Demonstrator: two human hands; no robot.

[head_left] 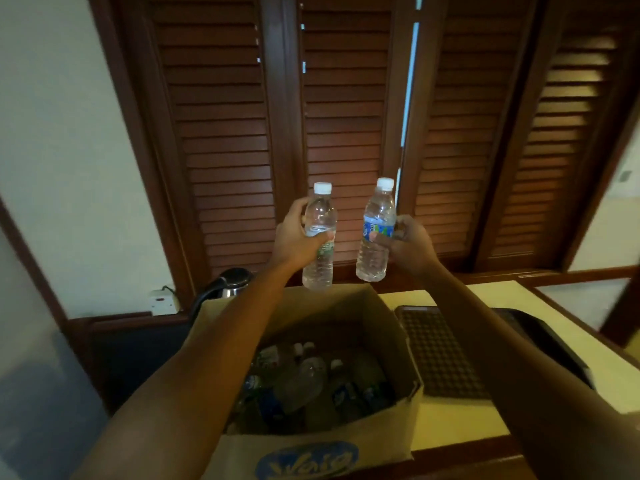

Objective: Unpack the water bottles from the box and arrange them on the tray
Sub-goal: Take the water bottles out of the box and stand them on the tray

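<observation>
My left hand (297,235) grips a clear water bottle with a green label (320,216), held upright high above the box. My right hand (408,242) grips a second clear bottle with a blue label (375,251), also upright, beside the first. Both have white caps. Below them the open cardboard box (394,323) holds several more bottles (304,382) lying jumbled in shadow. The dark tray with a gridded surface (436,351) lies on the counter just right of the box, partly hidden by my right forearm.
A black and steel electric kettle (232,284) stands behind the box's left corner, next to a white wall socket (164,301). Dark louvred wooden shutters (346,116) fill the wall behind. The pale counter (450,424) runs right; a second black tray edge (550,337) shows beyond my right arm.
</observation>
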